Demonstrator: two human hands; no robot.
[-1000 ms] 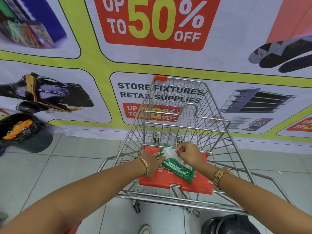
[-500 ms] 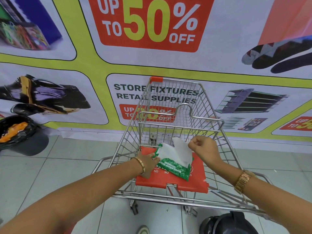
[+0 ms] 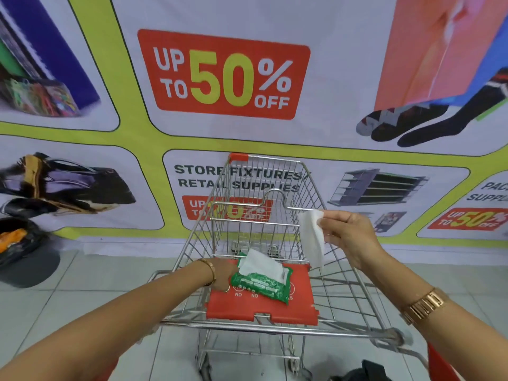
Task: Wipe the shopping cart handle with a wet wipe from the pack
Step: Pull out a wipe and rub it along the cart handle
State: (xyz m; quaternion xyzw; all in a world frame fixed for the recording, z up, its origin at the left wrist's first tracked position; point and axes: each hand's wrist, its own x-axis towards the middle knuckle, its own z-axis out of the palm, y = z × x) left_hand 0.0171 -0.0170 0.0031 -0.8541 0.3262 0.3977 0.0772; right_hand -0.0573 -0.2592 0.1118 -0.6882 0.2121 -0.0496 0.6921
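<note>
White wet wipe (image 3: 310,237) hangs pinched in the right hand (image 3: 347,237), raised above the wire shopping cart (image 3: 343,270). The left hand (image 3: 222,273) presses the green wipes pack (image 3: 261,283) against the red seat flap (image 3: 261,306), another sheet poking out.

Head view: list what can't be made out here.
- Cart handle: its right end is blurred; whether it has been wiped doesn't show.
- Pack: print too small to read; the next wipe covers its opening.
- Left hand: fingers hidden behind the pack.
- Red seat flap: its labels are partly covered by the pack.
- Dark object on the floor: cut off by the bottom edge.
- Right hand pinches a wipe; its wetness can't be judged.
</note>
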